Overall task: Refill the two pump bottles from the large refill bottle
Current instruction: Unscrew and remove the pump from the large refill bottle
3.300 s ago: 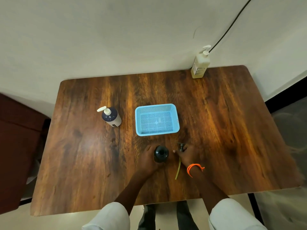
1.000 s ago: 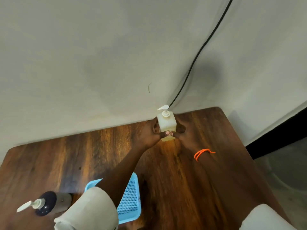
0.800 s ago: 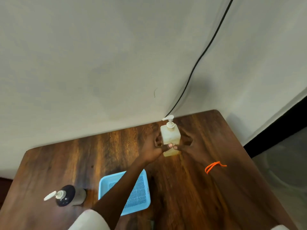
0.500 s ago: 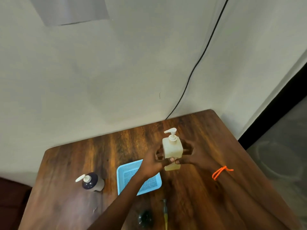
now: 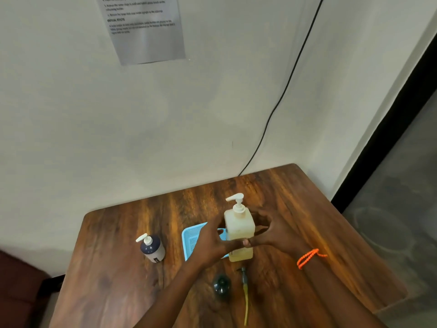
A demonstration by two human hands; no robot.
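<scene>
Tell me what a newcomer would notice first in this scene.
First, the cream refill bottle, held upright between the left hand and the right hand above the wooden table. Next, the open dark bottle near the front edge, its removed pump lying beside it.

Counter (image 5: 307, 209): glossy dark wood, streaked grain. Refill bottle (image 5: 239, 230): cream translucent plastic, matt. Basket (image 5: 191, 237): blue plastic mesh. Wall sheet (image 5: 146, 31): grey paper. Wristband (image 5: 307, 258): orange braided cord.

Refill bottle (image 5: 239, 229) upright mid-surface (image 5: 113, 275), basket (image 5: 190, 240) just left behind it. Pump bottle (image 5: 151, 248) further left. Open bottle (image 5: 221, 286) and loose pump (image 5: 244, 290) in front.
</scene>
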